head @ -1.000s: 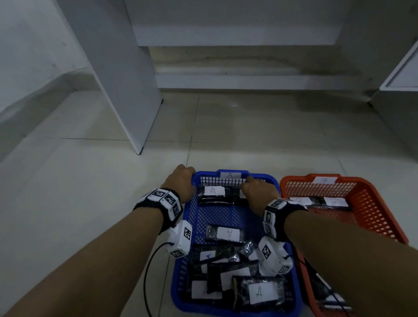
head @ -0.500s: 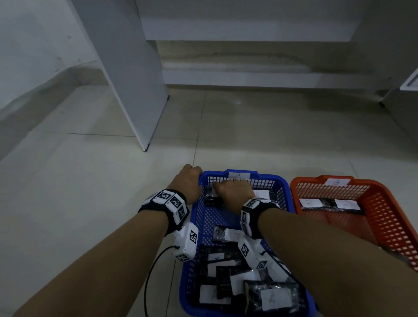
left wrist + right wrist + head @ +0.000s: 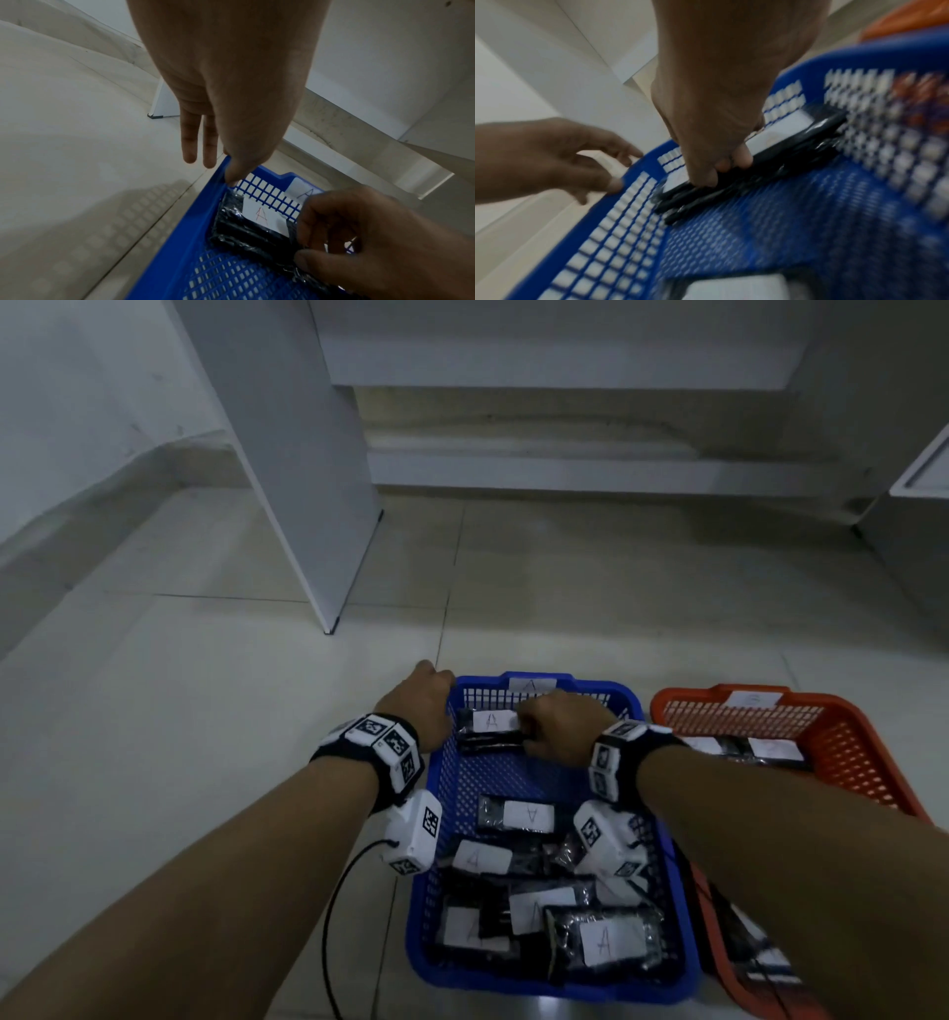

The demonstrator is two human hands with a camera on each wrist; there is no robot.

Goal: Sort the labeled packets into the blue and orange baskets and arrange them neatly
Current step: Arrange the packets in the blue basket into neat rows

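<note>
The blue basket (image 3: 436, 819) stands on the floor and holds several black packets with white "A" labels. A stack of these packets (image 3: 490, 729) leans against its far wall near the left corner. My right hand (image 3: 534, 726) is inside the basket, its fingers (image 3: 743, 160) curled over the top edge of the stack (image 3: 782, 146) and its thumb (image 3: 308, 259) against the front. My left hand (image 3: 431, 683) rests on the basket's far left corner with its thumb (image 3: 232, 176) on the rim (image 3: 216, 182) and its fingers straight outside. The orange basket (image 3: 852, 747) stands to the right with labelled packets (image 3: 770, 749) inside.
More "A" packets (image 3: 601, 940) lie loose in the near half of the blue basket. A white panel (image 3: 308, 469) stands on the tiled floor at the far left. A low step (image 3: 565, 469) runs along the back, and a white cabinet (image 3: 919, 505) stands at the right.
My right hand slid left along the blue basket's far wall onto the stacked packets, and the top "A" label shows again. My left hand stayed on the corner.
</note>
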